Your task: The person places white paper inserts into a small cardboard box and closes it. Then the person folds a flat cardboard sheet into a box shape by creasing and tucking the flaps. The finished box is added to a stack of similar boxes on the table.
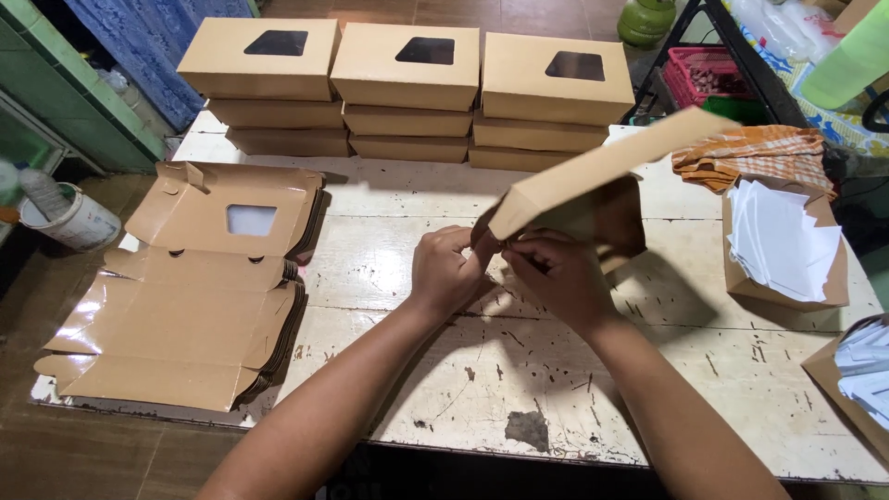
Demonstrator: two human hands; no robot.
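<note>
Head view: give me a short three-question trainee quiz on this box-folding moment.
1. True or false: both hands grip the brown box.
2. How many stacks of finished boxes stand at the table's far edge? A two, B three, C five.
3. The flat blanks lie on which side of the person?

Key: 1 true: left hand and right hand pinch its near corner. 2 B. 3 left.

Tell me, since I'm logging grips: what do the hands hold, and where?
Both the left hand and right hand pinch a half-folded brown box at its near corner.
</note>
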